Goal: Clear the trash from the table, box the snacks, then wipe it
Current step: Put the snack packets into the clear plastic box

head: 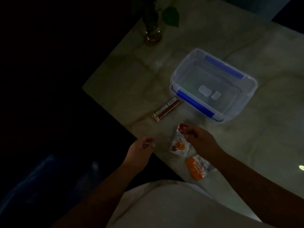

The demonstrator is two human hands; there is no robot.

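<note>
My right hand (pixel 199 139) pinches the red top edge of a white snack packet (pixel 178 143) with orange chips printed on it, lifting it just above the table (pixel 131 76). My left hand (pixel 141 148) hovers at the table's near left edge, fingers curled, with nothing visible in it. An orange snack packet (pixel 196 168) lies flat near my body. A brown and white wrapped bar (pixel 167 110) lies against the left end of a clear plastic box (pixel 181 74) with blue clip handles. Two small white items (pixel 209 92) show at the box's bottom.
A glass vase with a green plant (pixel 153 33) stands at the table's far left corner. Dark floor lies to the left of the table edge. My light-coloured clothing (pixel 172 206) fills the bottom of the view. The scene is dim.
</note>
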